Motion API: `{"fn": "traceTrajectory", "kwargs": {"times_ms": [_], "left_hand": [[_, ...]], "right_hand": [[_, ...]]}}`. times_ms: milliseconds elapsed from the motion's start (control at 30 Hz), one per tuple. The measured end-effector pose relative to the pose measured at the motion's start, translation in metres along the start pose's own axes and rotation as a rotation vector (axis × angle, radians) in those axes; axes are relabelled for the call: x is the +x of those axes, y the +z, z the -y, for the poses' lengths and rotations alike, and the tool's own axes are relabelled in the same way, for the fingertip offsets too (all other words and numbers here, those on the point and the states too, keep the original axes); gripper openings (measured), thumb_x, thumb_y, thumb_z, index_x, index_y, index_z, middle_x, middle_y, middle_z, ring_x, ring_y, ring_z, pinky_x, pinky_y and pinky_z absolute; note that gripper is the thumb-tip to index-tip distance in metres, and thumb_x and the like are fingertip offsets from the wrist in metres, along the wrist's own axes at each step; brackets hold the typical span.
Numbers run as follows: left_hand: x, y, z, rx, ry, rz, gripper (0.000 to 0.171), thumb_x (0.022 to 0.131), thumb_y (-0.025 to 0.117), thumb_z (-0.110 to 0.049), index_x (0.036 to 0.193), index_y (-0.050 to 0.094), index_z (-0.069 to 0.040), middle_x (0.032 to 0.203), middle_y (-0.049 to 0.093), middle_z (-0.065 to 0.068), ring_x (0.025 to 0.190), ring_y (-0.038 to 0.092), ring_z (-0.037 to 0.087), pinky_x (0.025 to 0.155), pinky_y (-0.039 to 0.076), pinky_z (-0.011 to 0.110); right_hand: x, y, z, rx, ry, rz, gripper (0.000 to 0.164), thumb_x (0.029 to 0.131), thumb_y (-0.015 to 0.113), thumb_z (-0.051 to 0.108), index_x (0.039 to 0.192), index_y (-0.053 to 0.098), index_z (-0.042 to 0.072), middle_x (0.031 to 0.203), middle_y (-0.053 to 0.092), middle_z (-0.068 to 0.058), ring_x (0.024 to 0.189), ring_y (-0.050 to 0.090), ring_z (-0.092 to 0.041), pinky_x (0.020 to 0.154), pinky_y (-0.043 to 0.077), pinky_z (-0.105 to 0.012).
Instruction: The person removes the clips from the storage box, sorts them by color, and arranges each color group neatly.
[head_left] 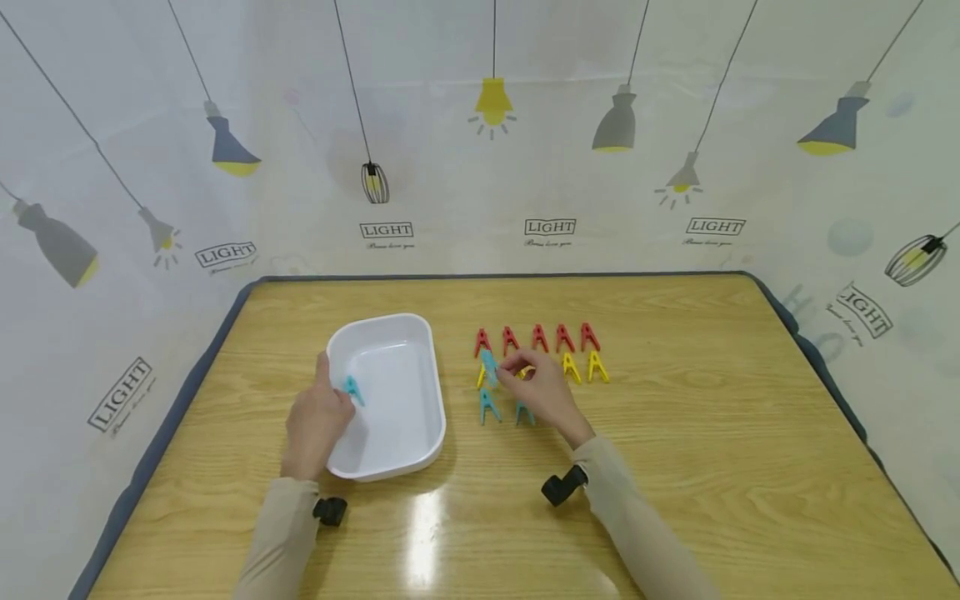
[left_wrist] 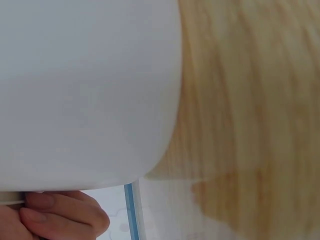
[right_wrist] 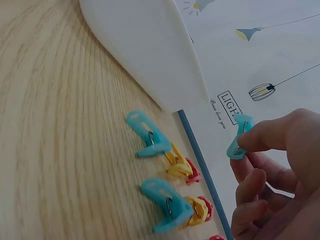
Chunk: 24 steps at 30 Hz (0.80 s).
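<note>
My left hand (head_left: 317,423) grips the left rim of a white plastic basin (head_left: 437,392), thumb over the edge and fingers along the outside. In the left wrist view, curled fingers (left_wrist: 70,215) show against the basin wall (left_wrist: 100,125). One blue clothespin (head_left: 353,390) lies inside the basin near the thumb. Above the rows of clothespins, my right hand (head_left: 546,390) pinches another blue clothespin (right_wrist: 239,137) between thumb and fingertip, raised off the table. Two more blue clothespins (right_wrist: 147,134) (right_wrist: 167,205) stand on the table below it.
Behind the blue ones is a row of yellow clothespins (head_left: 597,367), partly covered by my right hand. Farther back runs a row of several red clothespins (head_left: 540,338). The wooden table (head_left: 712,433) ends at a dark edge before a lamp-printed curtain (head_left: 450,167).
</note>
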<state>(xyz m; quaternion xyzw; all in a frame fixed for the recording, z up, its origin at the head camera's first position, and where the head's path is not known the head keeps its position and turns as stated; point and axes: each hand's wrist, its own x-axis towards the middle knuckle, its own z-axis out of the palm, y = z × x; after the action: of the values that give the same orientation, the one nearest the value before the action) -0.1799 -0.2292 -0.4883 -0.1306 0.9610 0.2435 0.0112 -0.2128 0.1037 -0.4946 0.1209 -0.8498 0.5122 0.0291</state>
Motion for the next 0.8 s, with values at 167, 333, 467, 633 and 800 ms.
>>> {"fn": "traceTrajectory", "kwargs": {"times_ms": [167,333,467,633,800], "left_hand": [[0.0,0.0,-0.001,0.004,-0.009,0.008,0.074,0.097,0.044,-0.014,0.162,0.009,-0.003,0.093,0.064,0.031,0.067,0.059,0.03,0.057,0.048,0.037],[0.001,0.0,-0.001,0.0,0.003,0.001,0.074,0.097,0.043,-0.014,0.162,0.009,-0.001,0.091,0.064,0.03,0.066,0.059,0.03,0.057,0.047,0.038],[0.001,0.0,0.0,-0.005,0.013,-0.012,0.074,0.097,0.043,-0.014,0.162,0.01,-0.001,0.095,0.065,0.033,0.067,0.059,0.031,0.058,0.048,0.039],[-0.001,-0.001,0.0,-0.012,0.014,-0.006,0.074,0.096,0.044,-0.013,0.161,0.01,-0.001,0.097,0.065,0.034,0.068,0.06,0.031,0.057,0.049,0.039],[-0.002,-0.001,-0.001,-0.009,0.014,0.004,0.075,0.097,0.044,-0.013,0.162,0.009,-0.001,0.094,0.065,0.032,0.066,0.059,0.03,0.056,0.048,0.037]], "right_hand": [[-0.01,-0.016,-0.011,-0.039,0.051,-0.002,0.009,0.093,0.071,0.019,0.094,0.072,0.01,0.095,0.07,-0.008,0.084,0.059,-0.02,0.073,0.045,-0.025],[-0.019,-0.033,-0.019,-0.093,0.077,-0.014,0.009,0.092,0.071,0.017,0.093,0.073,0.008,0.09,0.07,-0.008,0.079,0.06,-0.018,0.07,0.048,-0.027],[-0.026,-0.041,-0.025,-0.127,0.102,-0.019,0.009,0.09,0.071,0.014,0.092,0.072,0.005,0.088,0.069,-0.01,0.077,0.06,-0.017,0.07,0.049,-0.028],[-0.032,-0.043,-0.031,-0.153,0.126,-0.017,0.009,0.089,0.071,0.012,0.091,0.072,0.004,0.086,0.069,-0.01,0.077,0.062,-0.018,0.071,0.049,-0.03],[-0.035,-0.043,-0.033,-0.181,0.139,-0.021,0.009,0.089,0.071,0.012,0.091,0.072,0.004,0.085,0.07,-0.01,0.077,0.063,-0.019,0.071,0.049,-0.031]]}}
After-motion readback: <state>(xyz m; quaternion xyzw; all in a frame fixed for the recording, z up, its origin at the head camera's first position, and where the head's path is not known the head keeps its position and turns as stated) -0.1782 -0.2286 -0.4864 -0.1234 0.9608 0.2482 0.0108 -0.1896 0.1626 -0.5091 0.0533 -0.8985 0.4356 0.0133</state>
